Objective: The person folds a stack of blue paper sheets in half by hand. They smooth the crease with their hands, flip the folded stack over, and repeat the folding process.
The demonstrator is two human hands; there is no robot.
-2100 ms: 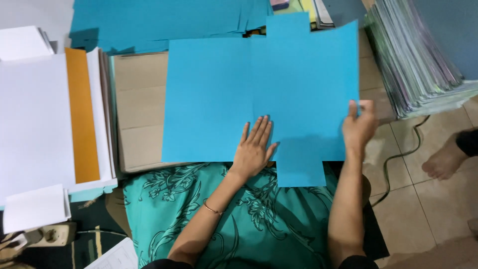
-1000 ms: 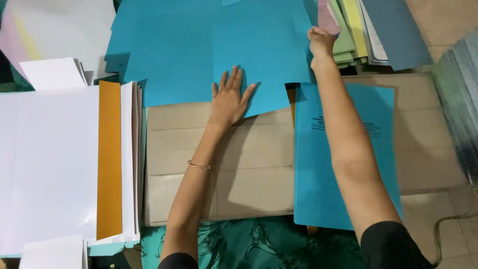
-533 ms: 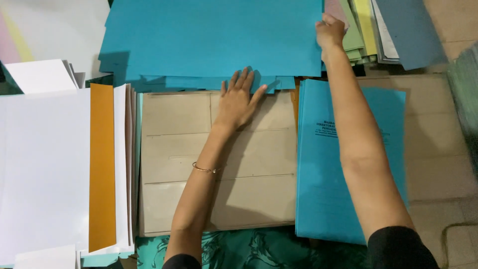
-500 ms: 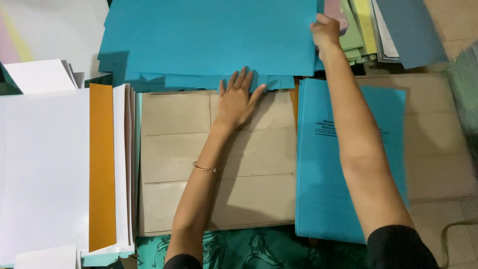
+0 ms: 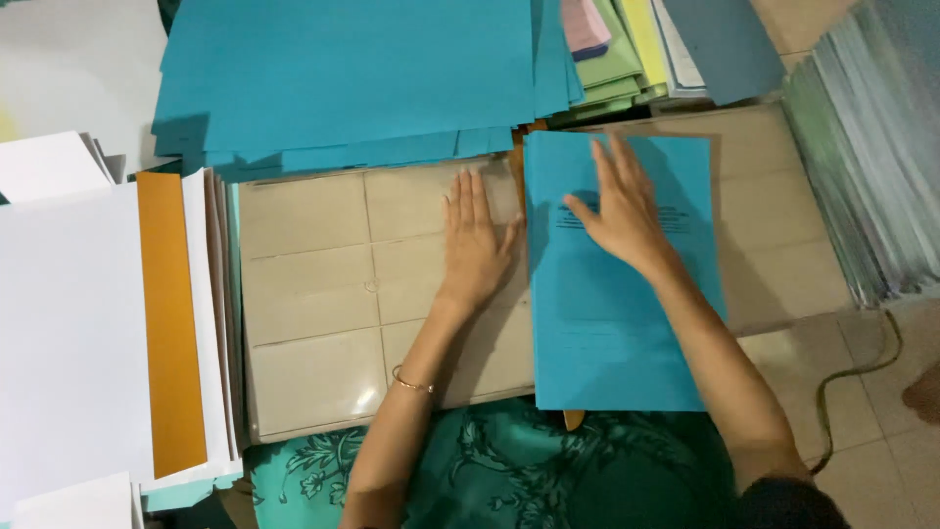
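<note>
My left hand (image 5: 476,241) lies flat, fingers spread, on a beige tiled board (image 5: 323,294) in front of me. My right hand (image 5: 623,208) rests palm down on the upper part of a blue printed cover sheet (image 5: 602,323) that lies to the right of the board, touching it with fingers apart. A large stack of plain blue sheets (image 5: 343,78) lies beyond the board, apart from both hands. Neither hand grips anything.
White sheets with an orange strip (image 5: 171,313) lie stacked at the left. Mixed coloured paper (image 5: 627,44) sits at the top right, and a grey-green stack (image 5: 871,167) at the far right. A cable (image 5: 862,367) runs over the floor tiles.
Both hands came back from the far blue stack, where the large blue sheet now lies. My left hand slid down onto the board; my right hand moved onto the printed blue sheet.
</note>
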